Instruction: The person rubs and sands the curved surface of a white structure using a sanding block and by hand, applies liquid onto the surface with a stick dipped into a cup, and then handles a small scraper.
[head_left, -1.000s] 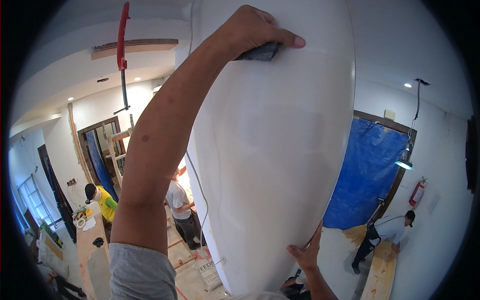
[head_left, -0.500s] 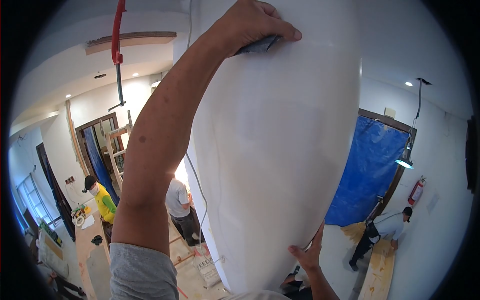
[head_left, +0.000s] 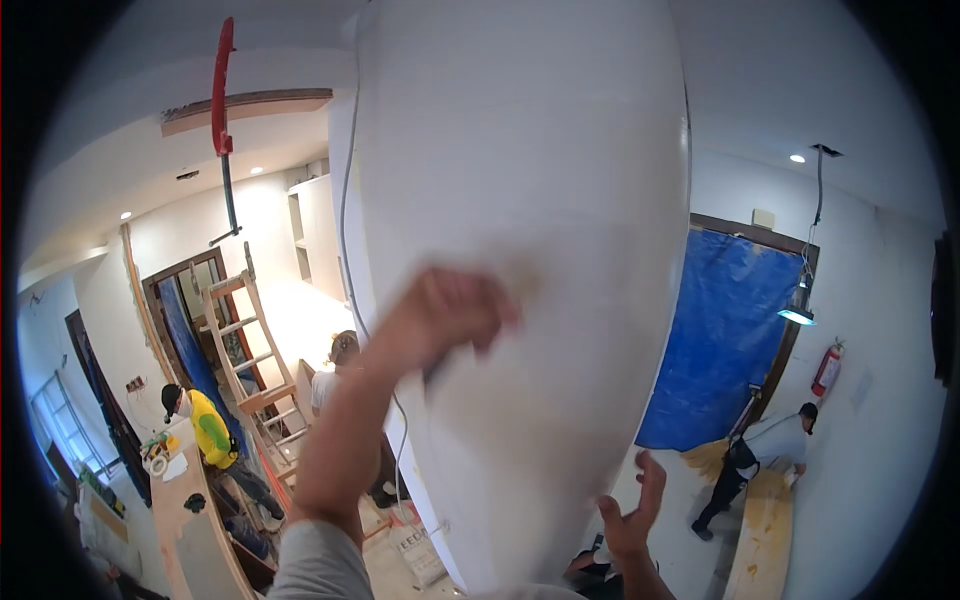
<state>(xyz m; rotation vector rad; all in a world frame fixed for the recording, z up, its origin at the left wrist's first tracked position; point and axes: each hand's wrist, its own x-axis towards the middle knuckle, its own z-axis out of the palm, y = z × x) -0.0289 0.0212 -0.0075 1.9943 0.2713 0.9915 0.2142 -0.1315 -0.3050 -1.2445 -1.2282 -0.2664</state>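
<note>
A tall white panel (head_left: 560, 180) with a smooth, curved-looking surface fills the middle of the head view. My left hand (head_left: 450, 315), smeared by motion, is closed in front of its middle. A dark edge of the grey sandpaper (head_left: 432, 372) shows under the palm; most of the sheet is hidden. Low on the right, my right hand (head_left: 632, 510) is beside the panel's edge, thumb and fingers apart, holding nothing.
A loose cable (head_left: 350, 240) runs down the panel's left side. A red clamp (head_left: 222, 100) hangs at upper left. A ladder (head_left: 250, 350) and a person in yellow (head_left: 212, 430) are left; another person (head_left: 765, 455) bends over a board (head_left: 765, 530) at right.
My left hand has come down from high on the panel to its middle with the sandpaper. My right hand has come off the panel's edge, and the view has shifted slightly.
</note>
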